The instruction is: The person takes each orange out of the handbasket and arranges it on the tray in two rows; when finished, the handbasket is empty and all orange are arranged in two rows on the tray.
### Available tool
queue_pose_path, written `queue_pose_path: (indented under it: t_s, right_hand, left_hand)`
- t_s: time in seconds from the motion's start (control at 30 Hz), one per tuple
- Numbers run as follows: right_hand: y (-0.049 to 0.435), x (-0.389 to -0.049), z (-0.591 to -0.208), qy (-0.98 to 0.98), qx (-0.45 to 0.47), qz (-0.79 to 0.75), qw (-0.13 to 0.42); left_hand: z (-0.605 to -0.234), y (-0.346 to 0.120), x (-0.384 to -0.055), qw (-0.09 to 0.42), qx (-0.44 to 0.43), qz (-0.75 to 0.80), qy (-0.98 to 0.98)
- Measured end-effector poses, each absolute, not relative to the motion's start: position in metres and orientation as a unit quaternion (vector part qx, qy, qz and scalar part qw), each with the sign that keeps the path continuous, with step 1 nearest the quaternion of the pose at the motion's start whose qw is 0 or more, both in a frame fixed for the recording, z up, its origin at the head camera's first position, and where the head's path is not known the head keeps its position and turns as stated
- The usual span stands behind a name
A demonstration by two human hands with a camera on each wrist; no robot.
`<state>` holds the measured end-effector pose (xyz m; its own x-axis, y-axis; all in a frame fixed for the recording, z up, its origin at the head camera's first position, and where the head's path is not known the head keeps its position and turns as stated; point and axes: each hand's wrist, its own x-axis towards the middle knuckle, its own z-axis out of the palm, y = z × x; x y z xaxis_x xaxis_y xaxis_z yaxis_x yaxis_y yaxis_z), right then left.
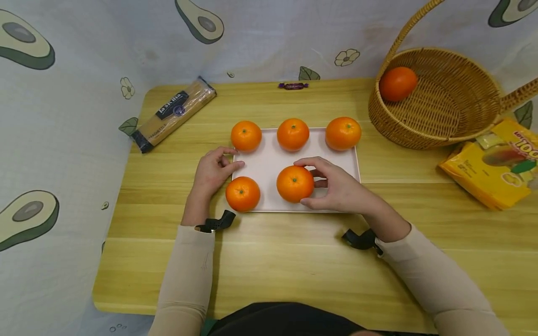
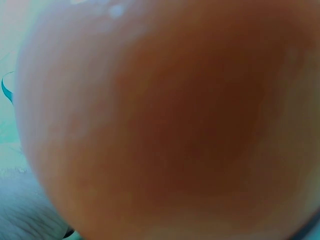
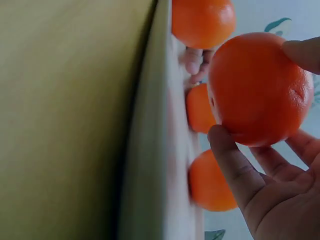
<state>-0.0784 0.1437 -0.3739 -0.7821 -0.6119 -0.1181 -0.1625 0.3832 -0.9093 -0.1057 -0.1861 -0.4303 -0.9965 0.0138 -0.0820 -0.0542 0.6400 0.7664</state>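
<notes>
A white rectangular tray lies on the wooden table. My right hand holds an orange between thumb and fingers; in the right wrist view this orange appears raised above the tray. My left hand is at the tray's left rim, thumb and index finger apart with nothing between them. Just below it sits another orange at the front left corner. Along the back edge are a left orange, a middle orange and a right orange. Blurred orange peel fills the left wrist view.
A wicker basket with a tall handle stands at the back right, an orange-red round fruit inside. Beside it lies a yellow snack bag. A spaghetti pack lies back left, and a purple-wrapped candy near the back edge.
</notes>
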Motion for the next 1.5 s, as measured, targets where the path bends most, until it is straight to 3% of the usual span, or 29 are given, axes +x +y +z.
queue_pose_path:
  t_s: [0.6,1.5]
  right_hand:
    - [0.140,-0.076,-0.389,0.790,-0.243,-0.477,0.297]
    - [0.143,-0.075,-0.384,0.801,-0.250,-0.466,0.282]
  left_hand:
    - [-0.432,-0.187,-0.104,0.037,-0.009,0.427,0.903]
    - [-0.430,-0.185,-0.104,0.028,-0.003,0.434,0.900]
